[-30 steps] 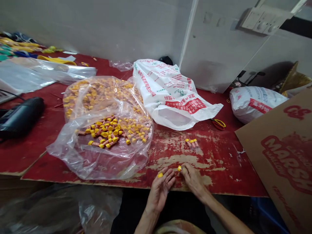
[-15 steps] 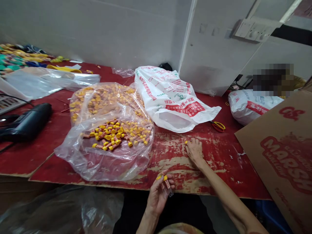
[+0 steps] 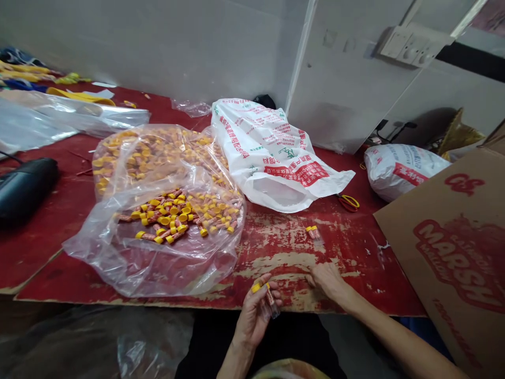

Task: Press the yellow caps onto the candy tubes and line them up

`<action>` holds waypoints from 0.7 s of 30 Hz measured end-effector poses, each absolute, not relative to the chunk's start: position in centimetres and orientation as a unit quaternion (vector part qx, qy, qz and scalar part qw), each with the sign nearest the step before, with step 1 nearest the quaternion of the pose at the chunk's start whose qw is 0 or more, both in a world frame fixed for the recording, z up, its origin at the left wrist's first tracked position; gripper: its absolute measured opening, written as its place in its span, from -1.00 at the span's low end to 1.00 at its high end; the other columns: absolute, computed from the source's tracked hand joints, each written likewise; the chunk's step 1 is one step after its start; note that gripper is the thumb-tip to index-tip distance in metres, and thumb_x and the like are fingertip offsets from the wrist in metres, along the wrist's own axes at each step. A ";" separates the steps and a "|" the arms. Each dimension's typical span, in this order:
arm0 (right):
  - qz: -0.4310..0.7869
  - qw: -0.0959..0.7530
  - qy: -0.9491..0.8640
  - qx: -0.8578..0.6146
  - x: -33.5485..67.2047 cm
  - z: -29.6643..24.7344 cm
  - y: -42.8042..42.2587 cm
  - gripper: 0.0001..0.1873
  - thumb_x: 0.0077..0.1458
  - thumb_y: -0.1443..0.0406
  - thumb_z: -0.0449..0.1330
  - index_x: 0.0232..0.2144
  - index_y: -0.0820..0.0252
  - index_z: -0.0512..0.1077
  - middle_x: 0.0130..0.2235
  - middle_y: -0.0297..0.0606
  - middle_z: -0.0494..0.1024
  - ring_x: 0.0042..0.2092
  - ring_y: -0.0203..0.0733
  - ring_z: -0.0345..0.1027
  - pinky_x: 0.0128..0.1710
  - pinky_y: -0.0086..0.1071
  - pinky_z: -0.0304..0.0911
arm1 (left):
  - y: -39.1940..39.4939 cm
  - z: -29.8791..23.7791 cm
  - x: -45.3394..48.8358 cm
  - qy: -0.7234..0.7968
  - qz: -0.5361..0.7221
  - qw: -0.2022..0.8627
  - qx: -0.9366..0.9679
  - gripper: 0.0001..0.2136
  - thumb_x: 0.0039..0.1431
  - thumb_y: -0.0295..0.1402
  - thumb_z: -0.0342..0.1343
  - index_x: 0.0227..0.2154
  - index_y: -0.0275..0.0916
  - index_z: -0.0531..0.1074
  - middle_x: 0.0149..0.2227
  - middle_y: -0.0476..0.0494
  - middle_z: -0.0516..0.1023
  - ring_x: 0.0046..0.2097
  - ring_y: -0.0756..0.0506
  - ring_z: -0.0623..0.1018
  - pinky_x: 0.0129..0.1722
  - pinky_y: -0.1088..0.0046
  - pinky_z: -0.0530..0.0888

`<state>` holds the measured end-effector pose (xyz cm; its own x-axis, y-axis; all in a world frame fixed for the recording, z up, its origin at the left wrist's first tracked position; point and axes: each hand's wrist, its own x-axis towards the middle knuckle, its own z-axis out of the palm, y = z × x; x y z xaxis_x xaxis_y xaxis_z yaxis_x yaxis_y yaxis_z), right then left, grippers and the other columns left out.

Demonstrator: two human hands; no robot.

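Near the table's front edge, my left hand [image 3: 254, 310] is closed around small clear tubes [image 3: 270, 301] with yellow caps and reddish contents; I make out two caps. My right hand [image 3: 327, 281] hovers low over the worn part of the red table, fingers loosely bent and a little apart, nothing seen in them. Just beyond it, a pair of yellow-capped tubes [image 3: 314, 232] lies side by side on the tabletop. To the left, an open clear plastic bag [image 3: 150, 271] holds a large heap of similar yellow-capped tubes [image 3: 173, 213].
A white printed sack [image 3: 272, 152] lies flat behind the tubes, with yellow-handled scissors [image 3: 349, 202] beside it. On the right stand a cardboard box [image 3: 445, 252] and a stuffed white sack [image 3: 402, 168]. A black device [image 3: 26, 187] and clear plastic sheets [image 3: 71, 118] are at left.
My right hand has let go of the tubes on the table and drawn back toward me. My left hand keeps its tubes. The view has shifted slightly, and a person at right is out of sight.
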<state>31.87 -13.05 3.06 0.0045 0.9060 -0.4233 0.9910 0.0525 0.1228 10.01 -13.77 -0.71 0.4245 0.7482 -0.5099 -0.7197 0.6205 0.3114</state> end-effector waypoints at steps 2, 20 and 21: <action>-0.114 0.221 0.686 0.684 31.6 2.3 -12.8 -0.76 -0.02 0.51 0.11 -0.60 0.29 0.51 -0.56 -0.13 0.52 -0.50 -0.19 0.37 -0.55 -0.41 -0.05 | -13.7 -0.7 10.1 0.314 0.433 0.845 0.020 -0.54 -0.09 -0.48 0.31 -0.08 -0.30 0.35 -0.35 -0.17 0.52 -0.38 -0.09 0.52 -0.39 0.41 0.52; -0.135 -0.058 0.694 0.705 26.3 2.1 -15.4 -0.68 0.31 0.33 -0.16 -0.20 0.20 0.39 -0.22 -0.20 0.51 -0.22 -0.24 0.40 -0.22 -0.43 0.23 | -14.0 -1.1 10.2 0.249 0.461 0.851 -0.037 -0.83 -0.09 -0.57 0.20 -0.37 -0.28 0.54 -0.16 -0.27 0.58 -0.01 -0.26 0.50 -0.05 0.15 0.50; -0.134 -0.130 0.691 0.698 25.1 1.8 -15.9 -0.70 0.31 0.31 -0.15 -0.16 0.21 0.36 -0.22 -0.19 0.49 -0.22 -0.23 0.39 -0.23 -0.41 0.24 | -14.0 -1.2 10.1 0.227 0.459 0.857 -0.051 -0.81 -0.05 -0.57 0.17 -0.35 -0.26 0.55 -0.11 -0.26 0.57 -0.01 -0.25 0.50 -0.06 0.20 0.50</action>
